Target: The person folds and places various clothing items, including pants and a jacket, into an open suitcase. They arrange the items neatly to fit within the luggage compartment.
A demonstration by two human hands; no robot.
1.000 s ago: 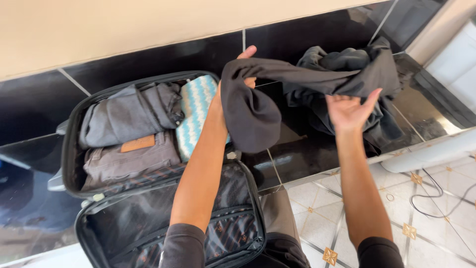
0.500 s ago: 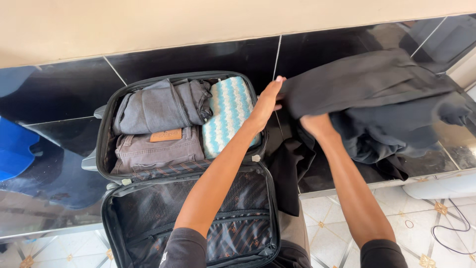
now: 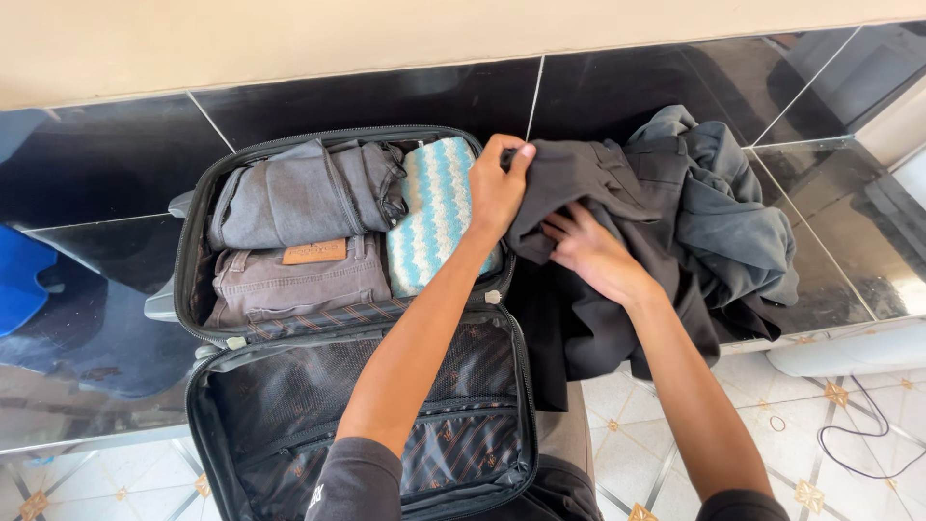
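— What could be going wrong here?

— The dark garment (image 3: 666, 222) is lying bunched on the black ledge (image 3: 367, 101), just beside the right edge of the open suitcase (image 3: 193, 241), and a long tail of it is hanging over the ledge's front edge toward the tiled floor (image 3: 666, 434). That trailing weight could be dragging more of the cloth off, in which case the heap would be sliding down.

— And the hands?

— The left hand (image 3: 497, 188) is pinching a fold at the garment's near-left corner, fingers closed on the cloth right above the suitcase rim. The right hand (image 3: 588, 251) is pressing into the middle of the heap, fingers partly buried; whether it is actually gripping is hard to tell. With only one corner held firmly, the loose layers could be slipping apart.

— Anything else in the way?

— The suitcase is already looking full: a grey folded garment (image 3: 299, 193) at the back, brownish trousers (image 3: 289, 285) at the front, a blue-and-white zigzag cloth (image 3: 439, 212) along the right side. A bulky bundle could be snagging on the zip.

— How is the garment looking?

— Charcoal, soft, creased, with thick folds and no clear shape.
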